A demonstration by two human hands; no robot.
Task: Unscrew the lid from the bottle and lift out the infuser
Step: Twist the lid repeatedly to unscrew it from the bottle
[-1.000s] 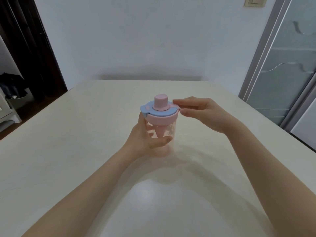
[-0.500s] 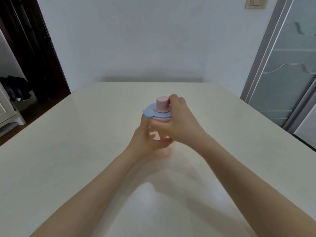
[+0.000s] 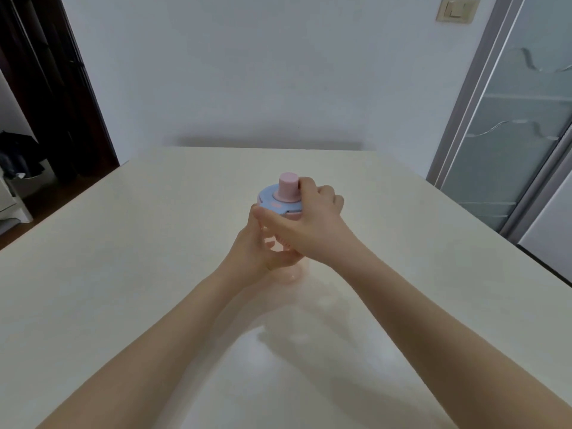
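One cream table (image 3: 123, 274), white wall (image 3: 247, 72)

A pale cream tabletop (image 3: 154, 243) runs back to a plain white wall (image 3: 247, 72). A beige light switch (image 3: 457, 9) sits high on the wall at right, beside a frosted glass door (image 3: 520, 119) in a grey frame. At left, a dark doorway (image 3: 37, 88) opens.
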